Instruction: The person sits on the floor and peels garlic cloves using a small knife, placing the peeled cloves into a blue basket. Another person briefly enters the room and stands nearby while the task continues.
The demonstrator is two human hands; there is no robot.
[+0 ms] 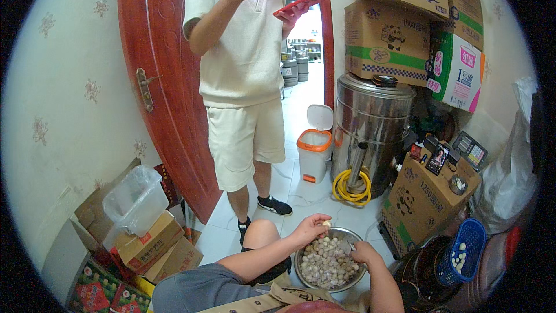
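Observation:
A round stainless steel bowl (299, 271) full of small pale pieces that look like garlic cloves (328, 263) sits low in front of me. My left hand (313, 227) is over the bowl's far left rim, with a pale peeled clove (326, 224) between thumb and fingers. At the bowl's right side my right hand (364, 253) is closed round something small with a greyish, blade-like part over the cloves; the tool's kind is unclear. Several pale peeled cloves (458, 257) lie in a blue plastic basket (471, 234) at the right.
A person (243, 61) in light clothes stands ahead by the red wooden door (165, 74), holding a red-cased phone. An open-lidded bin (313, 156), a steel drum (373, 108) with a yellow hose (341, 189), and cardboard boxes (428, 195) stand right. More boxes (152, 243) and a plastic tub (134, 200) are left.

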